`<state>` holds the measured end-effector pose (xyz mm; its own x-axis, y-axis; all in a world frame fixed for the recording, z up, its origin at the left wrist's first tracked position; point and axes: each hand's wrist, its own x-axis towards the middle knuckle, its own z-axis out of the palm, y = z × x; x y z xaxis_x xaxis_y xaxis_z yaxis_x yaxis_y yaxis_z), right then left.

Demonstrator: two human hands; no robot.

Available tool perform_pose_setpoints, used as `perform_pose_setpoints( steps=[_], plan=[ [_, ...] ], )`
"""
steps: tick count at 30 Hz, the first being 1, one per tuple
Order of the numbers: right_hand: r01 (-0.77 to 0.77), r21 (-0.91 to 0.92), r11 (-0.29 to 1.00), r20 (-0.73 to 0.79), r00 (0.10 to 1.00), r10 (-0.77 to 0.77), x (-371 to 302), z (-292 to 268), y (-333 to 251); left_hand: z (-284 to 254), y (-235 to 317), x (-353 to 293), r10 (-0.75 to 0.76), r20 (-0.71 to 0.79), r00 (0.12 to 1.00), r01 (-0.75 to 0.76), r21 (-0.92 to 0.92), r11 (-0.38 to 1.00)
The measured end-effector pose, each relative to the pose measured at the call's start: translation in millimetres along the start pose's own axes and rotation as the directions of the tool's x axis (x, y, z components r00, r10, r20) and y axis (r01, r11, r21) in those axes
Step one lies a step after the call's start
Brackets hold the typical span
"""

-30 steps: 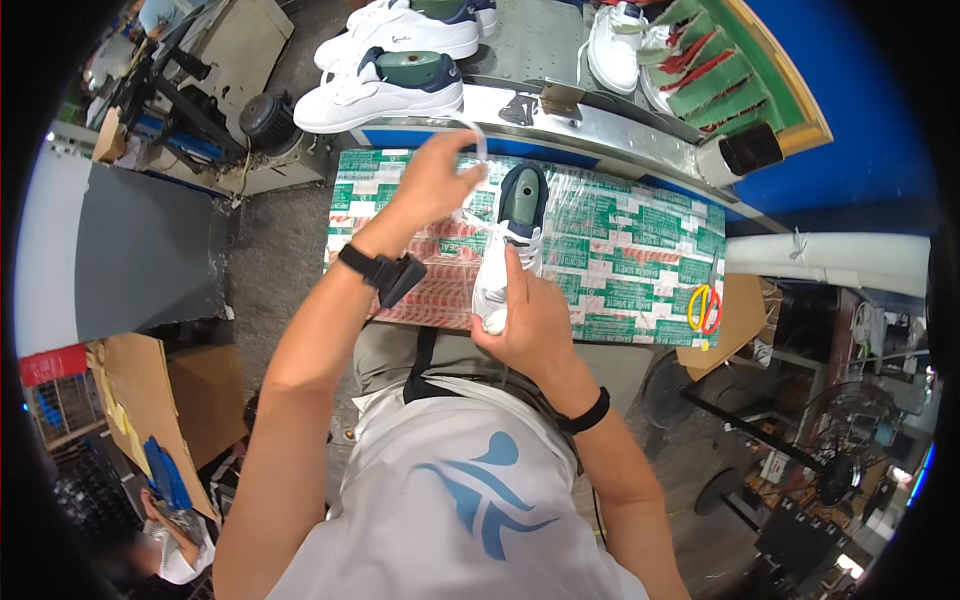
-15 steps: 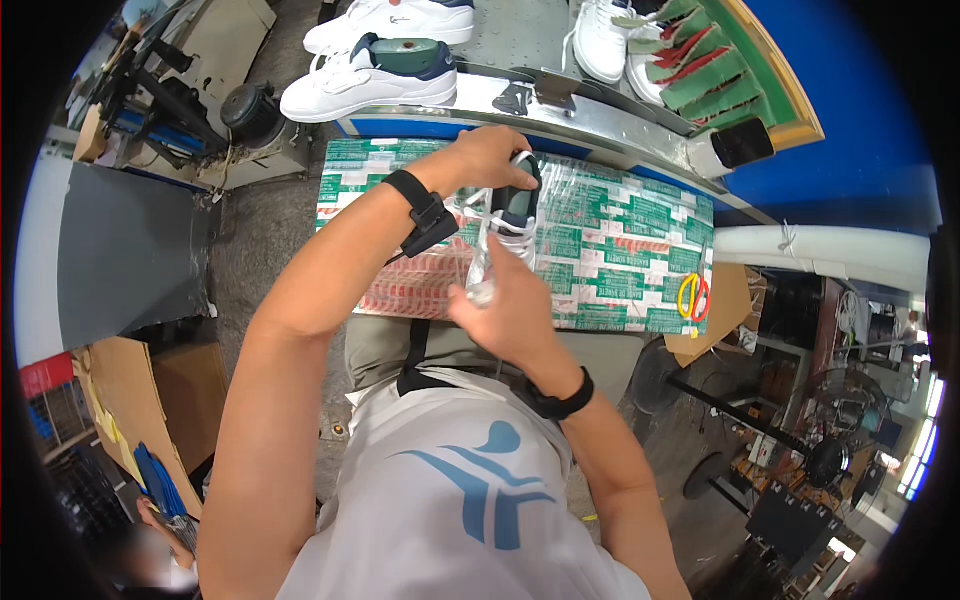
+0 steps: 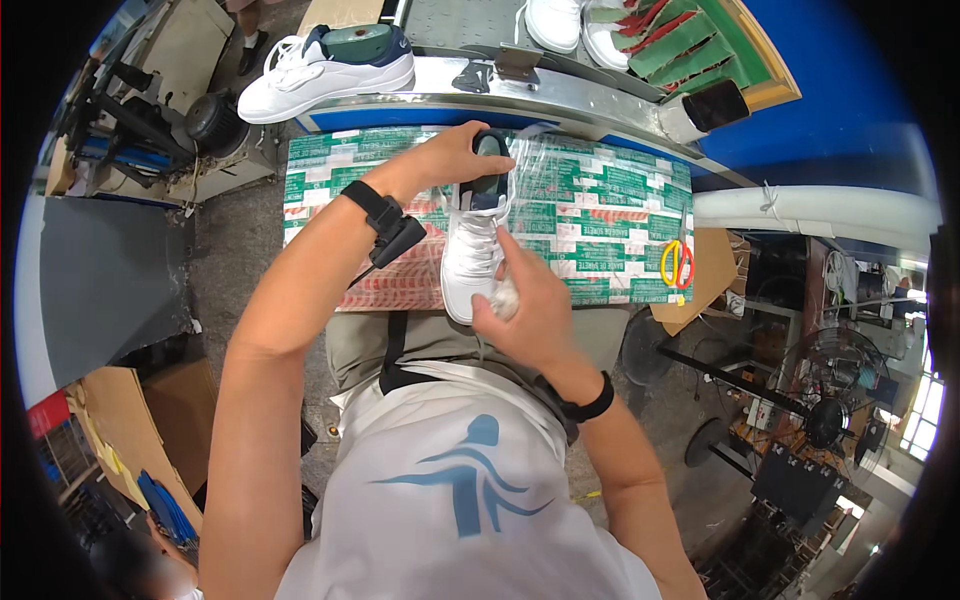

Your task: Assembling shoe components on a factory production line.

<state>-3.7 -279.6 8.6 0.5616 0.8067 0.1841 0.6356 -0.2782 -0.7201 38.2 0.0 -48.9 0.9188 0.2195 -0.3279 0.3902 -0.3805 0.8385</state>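
the white sneaker [image 3: 472,262] lies on the bench [image 3: 600,215], near its front edge, with the toe toward the person and the heel opening away. the bench top is covered with green and white printed paper under a clear plastic sheet.

the left hand [image 3: 452,157] comes from the left and grips the heel end of the sneaker, fingers curled over the dark inner collar. a black wrist strap with a small black device sits on this forearm.

the right hand [image 3: 530,305] is at the toe end, touching the shoe. its fingers are closed around a small white crumpled wad [image 3: 503,298], maybe paper or cloth; i cannot tell which. a black band is on this wrist.

yellow-handled scissors [image 3: 678,262] lie on the right part of the bench, well apart from the shoe. behind the bench runs a metal conveyor rail [image 3: 560,92]. another white sneaker with a green last inside [image 3: 330,65] stands on it to the left. more white shoes [image 3: 570,20] and green and red pieces [image 3: 690,40] are farther back.
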Motion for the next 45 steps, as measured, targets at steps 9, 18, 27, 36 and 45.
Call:
perform_pose_setpoints(
  steps=[9, 18, 27, 36, 45],
  plan=[
    [0.091, -0.121, 0.989, 0.005, 0.996, -0.091, 0, -1, 32, 26, 7, 1, -0.056, -0.111, 0.992, 0.052, -0.042, 0.998],
    [0.247, -0.336, 0.909, 0.206, 0.961, -0.185, 8, -20, 46, 24, 16, -7, -0.102, -0.133, 0.986, 0.102, -0.013, 0.995],
    [-0.022, -0.064, 0.998, 0.373, 0.927, 0.045, -49, -66, -6, 26, 9, -4, -0.050, -0.150, 0.987, 0.057, 0.039, 0.998],
    [0.043, -0.079, 0.996, 0.216, 0.976, -0.025, 17, -52, 27, 17, 8, -9, -0.068, -0.093, 0.993, 0.061, -0.083, 0.995],
    [0.096, -0.268, 0.959, 0.337, 0.942, 0.000, 11, -56, 69, 18, 10, -12, -0.098, -0.107, 0.989, 0.091, -0.069, 0.993]
  ],
)
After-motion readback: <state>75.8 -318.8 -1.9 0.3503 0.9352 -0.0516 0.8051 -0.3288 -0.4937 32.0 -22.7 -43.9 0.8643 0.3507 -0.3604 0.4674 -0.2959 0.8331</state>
